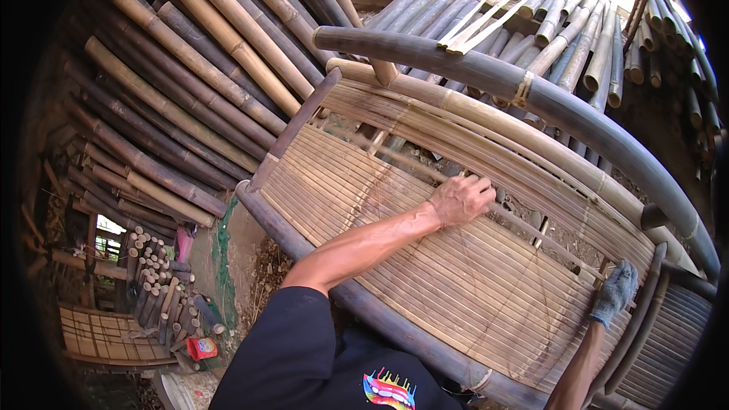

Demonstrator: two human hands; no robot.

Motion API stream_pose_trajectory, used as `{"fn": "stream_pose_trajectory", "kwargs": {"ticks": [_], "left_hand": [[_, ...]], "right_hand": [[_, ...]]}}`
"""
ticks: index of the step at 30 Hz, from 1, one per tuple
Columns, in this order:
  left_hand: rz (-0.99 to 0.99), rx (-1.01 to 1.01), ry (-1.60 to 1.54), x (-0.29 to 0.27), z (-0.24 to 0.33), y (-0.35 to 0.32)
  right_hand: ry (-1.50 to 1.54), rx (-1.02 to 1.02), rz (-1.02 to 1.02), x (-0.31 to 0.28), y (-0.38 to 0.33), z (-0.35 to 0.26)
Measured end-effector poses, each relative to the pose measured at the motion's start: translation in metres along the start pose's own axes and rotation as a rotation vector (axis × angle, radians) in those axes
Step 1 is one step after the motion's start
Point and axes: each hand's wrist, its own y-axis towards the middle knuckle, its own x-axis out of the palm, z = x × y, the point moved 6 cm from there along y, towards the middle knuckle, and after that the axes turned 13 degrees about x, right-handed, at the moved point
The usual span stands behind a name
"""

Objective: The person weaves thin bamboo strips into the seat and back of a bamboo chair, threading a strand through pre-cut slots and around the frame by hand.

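The bare left hand (461, 199) lies knuckles up on the slatted bamboo seat (425, 258), its fingers curled down against the slats where seat meets backrest; whether they pinch anything cannot be told. Just beyond the fingers runs the thick dark bamboo rail (531, 95). Well to the right, the gloved right hand (615, 291) presses closed fingers against the seat's end, beside a dark armrest pole (645, 311).

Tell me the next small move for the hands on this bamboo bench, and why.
Probably press the left hand down on the loose thin strip crossing the slatted seat and ease it flat against the slats. That hand's fingers already curl over the strip at the backrest gap, while the gloved right hand braces the seat's far end.
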Motion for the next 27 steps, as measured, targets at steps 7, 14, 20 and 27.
{"fn": "stream_pose_trajectory", "kwargs": {"ticks": [7, 14, 20, 27], "left_hand": [[0.000, -0.060, -0.197, -0.007, -0.024, -0.017], [0.035, -0.253, 0.083, -0.037, -0.040, -0.036], [0.071, 0.004, -0.394, -0.001, 0.104, 0.088], [-0.106, 0.226, -0.837, 0.061, 0.279, 0.220]], "right_hand": [[-0.241, -0.059, -0.096, 0.018, -0.019, 0.040], [-0.203, -0.056, -0.332, -0.033, -0.010, -0.014], [0.559, 0.187, -0.286, -0.115, 0.001, 0.005], [0.514, 0.073, -0.217, -0.325, 0.045, 0.003]]}}
